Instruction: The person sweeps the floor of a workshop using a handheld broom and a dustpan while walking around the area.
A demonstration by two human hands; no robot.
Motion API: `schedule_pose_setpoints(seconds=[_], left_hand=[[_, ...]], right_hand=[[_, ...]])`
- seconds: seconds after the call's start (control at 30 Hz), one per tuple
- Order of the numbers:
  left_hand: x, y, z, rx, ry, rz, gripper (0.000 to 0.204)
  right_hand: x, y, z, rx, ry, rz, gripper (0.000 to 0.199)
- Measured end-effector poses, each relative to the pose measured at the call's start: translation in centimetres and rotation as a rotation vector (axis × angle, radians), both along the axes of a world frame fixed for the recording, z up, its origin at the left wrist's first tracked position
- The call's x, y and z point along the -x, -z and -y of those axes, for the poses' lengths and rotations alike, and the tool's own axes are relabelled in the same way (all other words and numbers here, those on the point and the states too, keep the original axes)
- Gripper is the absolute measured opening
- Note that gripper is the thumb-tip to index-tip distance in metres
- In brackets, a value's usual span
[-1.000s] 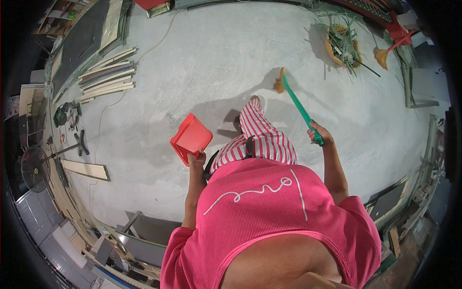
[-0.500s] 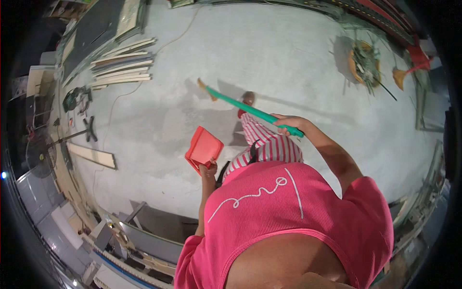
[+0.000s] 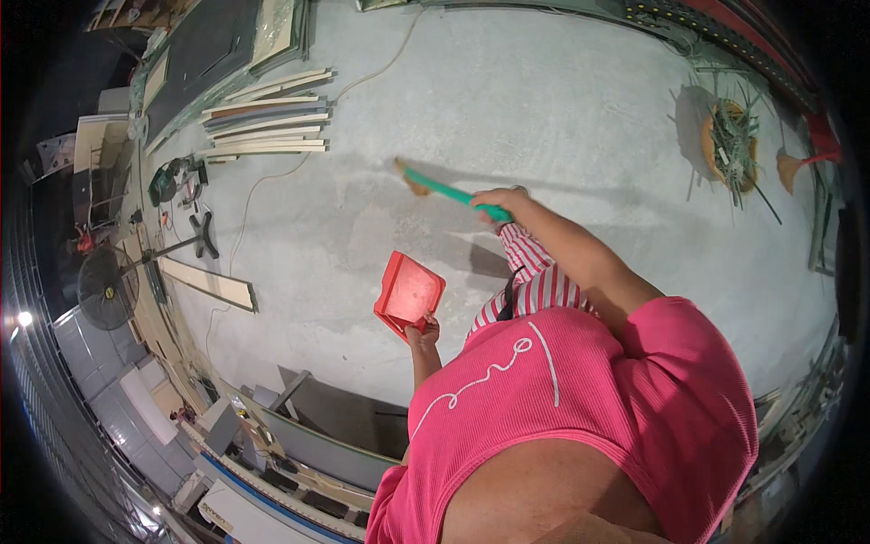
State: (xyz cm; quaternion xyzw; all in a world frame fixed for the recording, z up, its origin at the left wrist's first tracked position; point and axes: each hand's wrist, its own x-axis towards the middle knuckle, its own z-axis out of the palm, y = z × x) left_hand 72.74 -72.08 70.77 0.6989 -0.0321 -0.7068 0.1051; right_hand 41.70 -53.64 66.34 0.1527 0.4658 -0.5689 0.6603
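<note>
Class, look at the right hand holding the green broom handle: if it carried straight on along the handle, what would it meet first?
Probably the broom's tan bristle head, then bare grey concrete floor; right hand depth is unclear.

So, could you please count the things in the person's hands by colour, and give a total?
Red: 1, the dustpan in the left hand.
Green: 1, the broom, its handle in the right hand.
Total: 2

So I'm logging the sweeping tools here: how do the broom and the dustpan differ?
The broom is long and thin with a green handle; the dustpan is a short, flat red scoop. The right hand holds the broom stretched across the concrete floor; the left hand holds the dustpan raised. Each is gripped in one hand.
</note>
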Motion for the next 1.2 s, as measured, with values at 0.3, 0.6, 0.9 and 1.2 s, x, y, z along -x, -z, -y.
schedule_pose_setpoints(seconds=[0.3, 0.6, 0.9, 1.2], left_hand=[[9.7, 3.4, 2.7, -0.053, 0.181, -0.04, 0.039], [21.0, 1.6, 3.4, -0.005, 0.394, -0.211, 0.036], [23.1, 2.7, 4.1, 0.006, 0.378, -0.304, 0.041], [19.0, 2.9, 5.3, -0.094, 0.372, -0.175, 0.043]], right_hand=[[-0.2, -9.1, -25.3, 0.084, 0.638, 0.149, 0.029], [-8.8, -8.5, -35.9, -0.121, 1.274, 0.336, 0.014], [-6.4, -13.0, -29.4, -0.062, 0.865, 0.17, 0.036], [5.0, -9.7, -12.4, 0.267, 0.38, 0.205, 0.044]])
